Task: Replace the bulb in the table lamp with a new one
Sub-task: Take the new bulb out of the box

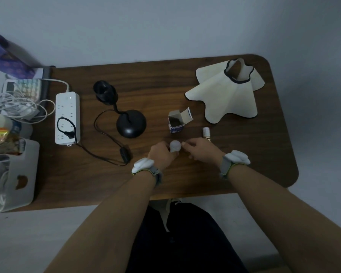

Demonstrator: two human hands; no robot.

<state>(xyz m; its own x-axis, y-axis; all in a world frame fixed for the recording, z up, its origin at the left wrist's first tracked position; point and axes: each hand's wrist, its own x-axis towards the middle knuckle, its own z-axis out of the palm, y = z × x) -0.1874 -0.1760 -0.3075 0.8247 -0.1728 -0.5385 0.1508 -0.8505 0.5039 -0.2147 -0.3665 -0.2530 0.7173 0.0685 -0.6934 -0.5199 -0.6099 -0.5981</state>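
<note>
A black table lamp (126, 123) stands on the wooden table (185, 180) with its socket (103, 92) bare and no bulb in it. Its cream shade (224, 95) lies apart at the back right. My left hand (160, 153) grips a white bulb (175, 146) near the table's front middle. My right hand (200, 150) is just right of the bulb with its fingers curled, fingertips close to the globe; I cannot tell whether they touch it. An open bulb box (176, 123) stands behind my hands. Another bulb (206, 133) lies beside my right hand.
A white power strip (67, 117) lies at the left with the lamp's black plug in it; the cord and inline switch (126, 153) run across the table. White bins (14, 174) and tangled cables crowd the left edge.
</note>
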